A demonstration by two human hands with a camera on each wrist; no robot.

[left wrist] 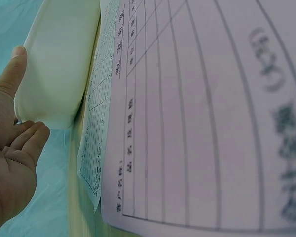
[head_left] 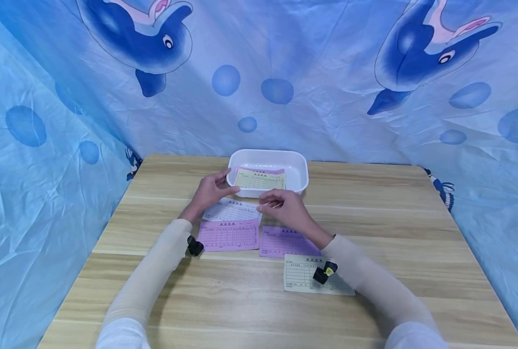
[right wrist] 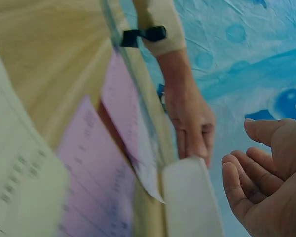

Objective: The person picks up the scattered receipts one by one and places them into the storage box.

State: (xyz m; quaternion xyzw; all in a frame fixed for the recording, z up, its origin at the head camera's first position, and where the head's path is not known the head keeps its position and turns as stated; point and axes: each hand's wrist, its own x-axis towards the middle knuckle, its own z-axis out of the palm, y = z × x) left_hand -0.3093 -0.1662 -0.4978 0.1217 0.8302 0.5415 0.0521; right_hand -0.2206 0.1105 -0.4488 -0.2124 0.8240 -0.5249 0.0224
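Observation:
My left hand [head_left: 207,192] holds the left front corner of a white plastic tray [head_left: 297,169], thumb at the front wall and fingers by the left side. Inside the tray lie a pale yellow form slip [head_left: 259,181] and, partly under it, a pink one. My right hand [head_left: 283,207] hovers near the tray's front right, fingers loosely curled with nothing in them; the right wrist view shows its palm bare. Below the hands lie a white slip [head_left: 229,212], a pink slip [head_left: 228,236], a second pink slip [head_left: 285,243] and a pale green slip [head_left: 300,278].
The wooden table [head_left: 372,213] carries the tray near its back edge. Behind and beside it hangs a blue curtain [head_left: 328,131] with dolphin prints. The right forearm passes over the pale green slip. A small black camera [head_left: 195,245] sits on the left wrist.

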